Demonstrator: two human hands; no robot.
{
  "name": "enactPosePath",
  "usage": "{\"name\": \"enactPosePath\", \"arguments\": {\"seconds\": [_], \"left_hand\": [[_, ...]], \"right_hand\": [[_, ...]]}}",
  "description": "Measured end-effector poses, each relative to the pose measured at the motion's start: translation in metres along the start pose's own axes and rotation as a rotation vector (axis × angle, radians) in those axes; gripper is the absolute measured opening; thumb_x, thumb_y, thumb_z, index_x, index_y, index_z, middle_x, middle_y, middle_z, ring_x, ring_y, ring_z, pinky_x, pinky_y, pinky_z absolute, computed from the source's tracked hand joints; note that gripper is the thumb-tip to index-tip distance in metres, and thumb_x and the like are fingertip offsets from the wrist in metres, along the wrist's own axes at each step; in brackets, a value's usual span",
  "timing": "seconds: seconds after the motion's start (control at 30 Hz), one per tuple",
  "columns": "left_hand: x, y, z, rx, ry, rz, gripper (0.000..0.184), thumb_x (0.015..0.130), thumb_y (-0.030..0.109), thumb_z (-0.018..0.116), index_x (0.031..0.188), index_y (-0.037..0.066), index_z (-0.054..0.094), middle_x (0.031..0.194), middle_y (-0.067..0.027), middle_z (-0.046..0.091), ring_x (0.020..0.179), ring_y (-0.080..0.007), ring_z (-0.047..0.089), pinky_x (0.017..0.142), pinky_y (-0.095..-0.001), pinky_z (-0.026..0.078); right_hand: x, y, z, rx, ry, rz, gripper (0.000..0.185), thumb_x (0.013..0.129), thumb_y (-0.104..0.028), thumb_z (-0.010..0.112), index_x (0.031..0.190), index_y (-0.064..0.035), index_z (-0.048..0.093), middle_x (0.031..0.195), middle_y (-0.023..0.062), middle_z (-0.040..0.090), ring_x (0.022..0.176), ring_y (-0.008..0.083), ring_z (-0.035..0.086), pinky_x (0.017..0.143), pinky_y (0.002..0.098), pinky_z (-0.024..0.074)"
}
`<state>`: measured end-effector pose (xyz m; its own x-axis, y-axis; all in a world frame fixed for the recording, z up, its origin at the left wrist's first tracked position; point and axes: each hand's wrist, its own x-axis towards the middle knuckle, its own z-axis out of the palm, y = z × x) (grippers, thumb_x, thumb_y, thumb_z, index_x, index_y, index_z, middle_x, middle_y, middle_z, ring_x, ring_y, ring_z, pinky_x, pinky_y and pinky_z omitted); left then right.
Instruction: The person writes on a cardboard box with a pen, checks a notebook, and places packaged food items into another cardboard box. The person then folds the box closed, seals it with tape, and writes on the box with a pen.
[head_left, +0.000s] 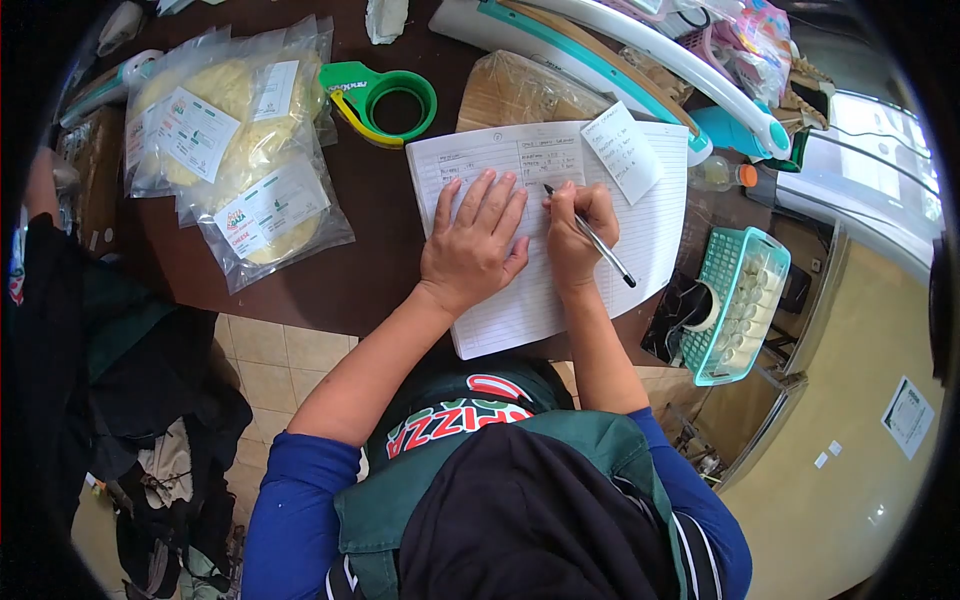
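An open lined notebook [640, 255] lies on the dark table, with handwriting on the upper part of its pages. My left hand [472, 240] rests flat on the left page, fingers stretched out. In my right hand [580, 235] is a pen [607, 254], its tip on the writing in the middle of the notebook. A small handwritten note [623, 152] lies over the top right of the pages. Just beyond the notebook is a piece of brown cardboard [525, 92] under clear plastic.
Labelled plastic bags of pale round dough [250, 150] lie at the left, beside a green-and-yellow tape dispenser [385, 103]. A long white-and-teal sealer [590, 60] crosses the back. At the right are a bottle [722, 174] and a teal basket [735, 300] of small containers. Another person's dark clothing [110, 350] shows at left.
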<state>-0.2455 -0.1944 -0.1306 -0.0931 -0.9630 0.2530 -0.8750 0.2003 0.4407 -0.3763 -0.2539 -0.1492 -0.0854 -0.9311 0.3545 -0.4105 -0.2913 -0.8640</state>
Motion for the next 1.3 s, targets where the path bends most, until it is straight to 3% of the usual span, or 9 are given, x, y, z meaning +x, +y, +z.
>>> {"name": "enactPosePath", "arguments": {"seconds": [0.63, 0.9, 1.3], "left_hand": [[-0.0001, 0.0002, -0.0004, -0.009, 0.006, 0.001, 0.048, 0.074, 0.029, 0.062, 0.118, 0.011, 0.056, 0.129, -0.0072, 0.048, 0.124, -0.0226, 0.039, 0.106, -0.0445, 0.021], [0.0005, 0.0006, -0.0003, -0.009, 0.009, 0.002, 0.048, 0.074, 0.029, 0.062, 0.118, 0.011, 0.056, 0.128, -0.0072, 0.048, 0.123, -0.0226, 0.039, 0.106, -0.0445, 0.022], [0.0001, 0.0001, 0.0000, -0.009, 0.005, 0.004, 0.047, 0.074, 0.030, 0.061, 0.117, 0.011, 0.056, 0.128, -0.0076, 0.049, 0.124, -0.0229, 0.039, 0.107, -0.0451, 0.020]], "right_hand": [[0.0005, 0.0005, 0.0008, 0.024, -0.015, 0.032, 0.031, 0.076, 0.007, 0.061, 0.060, -0.0049, 0.038, 0.057, 0.0042, 0.043, 0.049, 0.0131, 0.041, 0.046, 0.0266, 0.0347], [0.0014, 0.0036, 0.0017, -0.025, -0.023, 0.018, 0.031, 0.072, 0.007, 0.063, 0.059, -0.0047, 0.038, 0.055, 0.0066, 0.042, 0.047, 0.0181, 0.039, 0.046, 0.0292, 0.0337], [-0.0001, 0.0014, 0.0022, 0.026, 0.019, 0.055, 0.030, 0.074, 0.007, 0.062, 0.059, -0.0047, 0.038, 0.057, 0.0054, 0.042, 0.048, 0.0157, 0.039, 0.045, 0.0286, 0.0329]]}}
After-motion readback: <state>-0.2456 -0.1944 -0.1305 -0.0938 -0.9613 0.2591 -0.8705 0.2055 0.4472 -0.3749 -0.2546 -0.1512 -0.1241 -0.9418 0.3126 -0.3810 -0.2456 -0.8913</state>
